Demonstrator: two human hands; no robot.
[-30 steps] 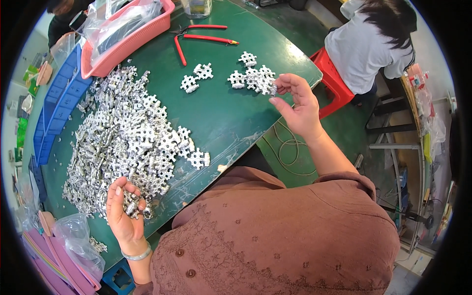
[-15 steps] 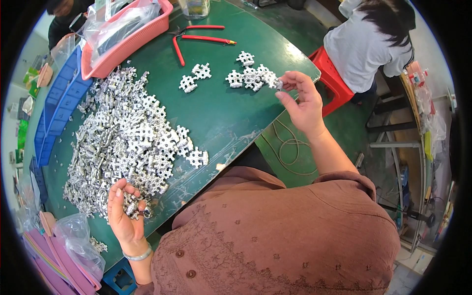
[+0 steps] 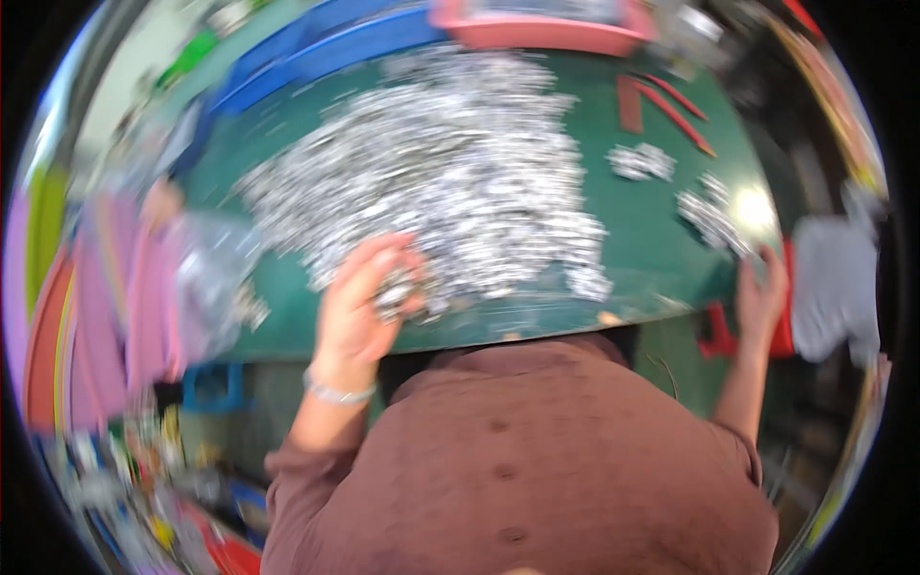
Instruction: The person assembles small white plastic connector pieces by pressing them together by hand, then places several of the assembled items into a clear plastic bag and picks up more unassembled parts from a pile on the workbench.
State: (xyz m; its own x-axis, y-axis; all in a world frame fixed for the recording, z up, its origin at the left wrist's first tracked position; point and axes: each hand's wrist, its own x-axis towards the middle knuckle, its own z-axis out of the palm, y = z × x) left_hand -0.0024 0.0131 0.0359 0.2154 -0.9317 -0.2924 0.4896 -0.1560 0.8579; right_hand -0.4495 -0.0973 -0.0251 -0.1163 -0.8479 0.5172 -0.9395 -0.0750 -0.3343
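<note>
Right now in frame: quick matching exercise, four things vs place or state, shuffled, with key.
1. Left hand
2. Right hand
3. Pliers
4. Basket

A. Pink, beside the blue tray
B. Cupped around metal pieces
C. Red-handled, lying right of the big metal pile
D. By a small metal cluster, at the table's right edge

Pairs: 1-B; 2-D; 3-C; 4-A

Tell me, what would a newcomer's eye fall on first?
The great heap of silvery pieces on the green table stands out first. At its near edge, the left hand cups some pieces; beyond it, at the picture's top, sits a pink basket.
</note>
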